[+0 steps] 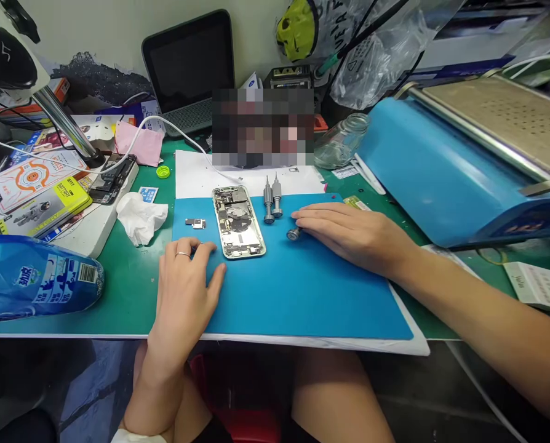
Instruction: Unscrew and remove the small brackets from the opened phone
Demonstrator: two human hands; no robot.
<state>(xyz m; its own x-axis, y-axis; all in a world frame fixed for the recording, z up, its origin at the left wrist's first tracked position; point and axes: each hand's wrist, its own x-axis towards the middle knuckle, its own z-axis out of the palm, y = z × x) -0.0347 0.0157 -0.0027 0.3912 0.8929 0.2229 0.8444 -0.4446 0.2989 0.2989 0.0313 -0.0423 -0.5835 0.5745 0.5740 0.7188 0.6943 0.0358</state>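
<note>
A phone [239, 223] with its inside exposed lies on the blue mat [298, 295]. My left hand [183, 289] rests just below and left of it, fingers bent and spread, holding nothing I can see. Above those fingers lies a small phone part [195, 223]. My right hand [349, 234] is over a precision screwdriver [294, 234]; only its round knurled end shows beyond the fingers, and the thumb and shaft are hidden. Two more screwdrivers [272, 197] lie side by side, right of the phone, tips pointing away from me.
At the left are a blue bottle [42, 280], a crumpled tissue [142, 218] and stacked boxes [44, 206]. A blue machine [441, 166] fills the right, beside a glass jar [342, 141]. Behind stand a dark screen [189, 64] and a blurred patch. A white cable [164, 120] arches across.
</note>
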